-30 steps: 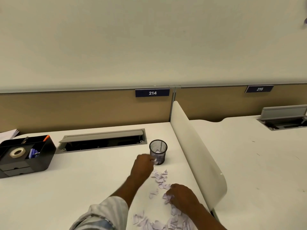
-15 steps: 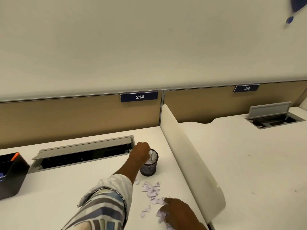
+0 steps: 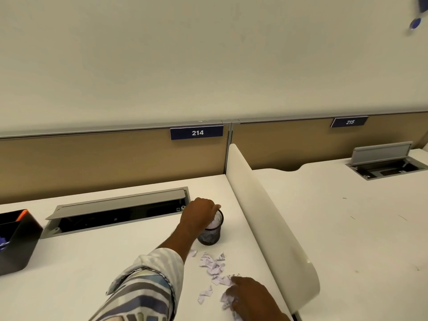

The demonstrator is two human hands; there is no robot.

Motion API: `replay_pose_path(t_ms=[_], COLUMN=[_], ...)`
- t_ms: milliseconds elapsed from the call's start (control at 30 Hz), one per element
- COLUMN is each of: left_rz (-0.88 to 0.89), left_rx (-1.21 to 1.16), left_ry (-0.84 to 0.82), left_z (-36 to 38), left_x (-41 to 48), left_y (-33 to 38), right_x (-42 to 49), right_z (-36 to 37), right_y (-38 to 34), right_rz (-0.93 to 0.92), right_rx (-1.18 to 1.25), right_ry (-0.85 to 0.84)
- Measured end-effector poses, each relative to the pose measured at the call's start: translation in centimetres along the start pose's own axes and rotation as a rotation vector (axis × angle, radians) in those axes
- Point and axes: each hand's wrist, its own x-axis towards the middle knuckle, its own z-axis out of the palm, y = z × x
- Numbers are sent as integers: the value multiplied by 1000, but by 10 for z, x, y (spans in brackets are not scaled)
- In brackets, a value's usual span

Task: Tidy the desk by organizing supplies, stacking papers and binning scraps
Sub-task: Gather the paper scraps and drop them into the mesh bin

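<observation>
A small black mesh cup [image 3: 210, 237] stands on the white desk [image 3: 97, 258] and holds torn paper. My left hand [image 3: 199, 213] is over its rim, fingers dipped into the cup among the scraps; whether it still holds any is hidden. Torn white paper scraps [image 3: 213, 265] lie scattered in front of the cup. My right hand [image 3: 249, 295] rests on the scraps nearest me, fingers curled around a small bunch of them.
A black desk organizer [image 3: 17, 246] with an orange marker sits at the left edge. An open grey cable tray [image 3: 118, 212] runs behind the cup. A curved white divider [image 3: 268, 225] borders the desk on the right; desk 215 lies beyond.
My left hand rose from the scrap pile to the cup and now reaches into it. My right hand stayed on the near scraps. The view shifted right, cutting off the organizer.
</observation>
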Motion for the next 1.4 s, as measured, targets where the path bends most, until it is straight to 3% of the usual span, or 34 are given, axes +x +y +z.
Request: replay_pose_path(t_ms=[133, 200, 267, 500, 667, 933, 1167, 1400], left_rz=[-31, -105, -113, -21, -27, 16, 40, 47], left_rx=[-210, -297, -260, -117, -161, -49, -87, -123], left_ry=[308, 364, 326, 14, -56, -186, -228, -279], left_z=[0, 9, 32, 99, 97, 110, 108, 105], left_x=[-38, -71, -112, -230, -233, -228, -228, -227], left_y=[-5, -8, -15, -29, -33, -47, -50, -51], right_x=[0, -2, -2, -2, -6, -26, -7, 21], right_z=[-5, -3, 2, 3, -11, -12, -10, 1], right_y=[1, 1, 0, -9, -14, -24, -36, -59], right_rz=[-48, -65, -42, 7, 93, 298, 136, 106], right_rx=[-99, -123, -142, -78, 79, -205, -164, -253], right_ry=[181, 117, 62, 101, 128, -91, 36, -11])
